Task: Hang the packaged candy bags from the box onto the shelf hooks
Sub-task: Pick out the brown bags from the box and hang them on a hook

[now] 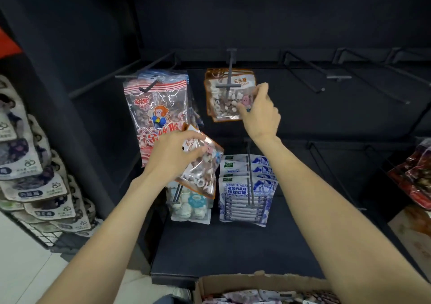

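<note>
Right hand (pixel 260 112) is pinching the hung bag (pixel 227 98); left hand (pixel 172 156) is gripping another bag (pixel 203 168), which may miss the hook (pixel 229 80) and drop.

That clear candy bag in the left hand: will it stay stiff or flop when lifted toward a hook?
Likely floppy: the candy bag hangs tilted from the left hand, which grips its top, and its film looks creased. The glossy film may be slippery. The loose candy pieces inside would probably shift downward and swing it.
</note>
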